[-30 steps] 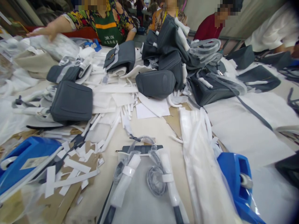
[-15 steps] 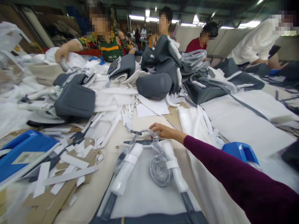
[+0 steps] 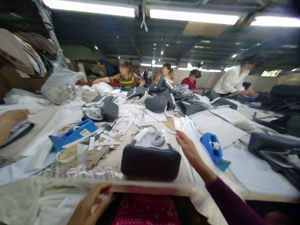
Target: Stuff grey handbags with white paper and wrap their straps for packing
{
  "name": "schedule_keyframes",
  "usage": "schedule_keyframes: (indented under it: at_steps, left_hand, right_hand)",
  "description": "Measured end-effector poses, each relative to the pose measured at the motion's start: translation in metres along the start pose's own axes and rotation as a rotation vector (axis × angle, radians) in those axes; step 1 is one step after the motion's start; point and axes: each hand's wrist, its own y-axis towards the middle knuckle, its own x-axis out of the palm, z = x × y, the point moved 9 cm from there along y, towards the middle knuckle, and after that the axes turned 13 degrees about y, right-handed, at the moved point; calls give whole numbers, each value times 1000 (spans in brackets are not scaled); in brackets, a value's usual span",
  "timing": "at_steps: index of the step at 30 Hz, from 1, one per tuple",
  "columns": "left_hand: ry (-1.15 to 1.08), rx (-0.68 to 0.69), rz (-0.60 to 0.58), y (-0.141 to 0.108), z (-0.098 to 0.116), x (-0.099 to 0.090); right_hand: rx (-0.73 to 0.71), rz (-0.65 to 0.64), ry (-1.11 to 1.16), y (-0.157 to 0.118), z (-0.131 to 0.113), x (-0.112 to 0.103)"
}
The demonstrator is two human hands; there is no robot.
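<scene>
Well, our right hand (image 3: pixel 188 148) is up off the worktop (image 3: pixel 112 157), and its fingers curl in to pinch a long white plastic sheet (image 3: pixel 182 126). The sheet hangs down past the hand and over the near edge of the worktop. Our left hand (image 3: pixel 92 203) is low down at that same edge, with its fingers bent and a bit apart. We cannot tell if it holds anything.

Between our hands, a black bag (image 3: pixel 150 163) stands on the worktop, close to the near edge. Neither hand touches it. Its two handles (image 3: pixel 140 135), wrapped in white, lie back over a gray sheet, and a small coil of gray tube (image 3: pixel 158 139) sits between them.

Just to the right of our right hand is a blue tape holder (image 3: pixel 212 150). Off to the left, another blue tape holder (image 3: pixel 73 134) sits by torn bits of cardboard (image 3: pixel 96 156). Farther out, gray bags (image 3: pixel 159 104) lie in a heap among white paper. Other people work around the worktop, and a co-worker's hand (image 3: pixel 14 117) rests at the far left.
</scene>
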Motion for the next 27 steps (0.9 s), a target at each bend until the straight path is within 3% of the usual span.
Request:
schedule_keyframes:
  at_steps: [3, 5, 7, 10, 14, 16, 19, 21, 24, 27]
  left_hand:
    - [-141, 46, 122, 37, 20, -7]
    - [-256, 41, 107, 66, 31, 8]
    - [-309, 43, 25, 89, 40, 32]
    - [-273, 19, 43, 105, 39, 53]
    - [-288, 34, 66, 107, 36, 60]
    - [-271, 59, 109, 109, 40, 52]
    - [-190, 160, 240, 117, 55, 26]
    - [-156, 243, 236, 127, 69, 16]
    - [-165, 277, 104, 143, 81, 18]
    - [-240, 252, 48, 149, 83, 21]
  right_hand:
    - [150, 98, 306, -86, 22, -1]
    - [198, 96, 414, -114, 37, 15]
    - [178, 108, 422, -121, 46, 30]
    - [112, 165, 346, -111, 53, 37]
    - [82, 158, 323, -96, 66, 37]
    - [63, 171, 259, -92, 65, 30]
    - [-105, 250, 10, -85, 32, 14]
    - [-293, 218, -185, -77, -6, 16]
    - [-457, -16, -369, -60, -47, 45]
    - [-457, -219, -433, -45, -63, 79]
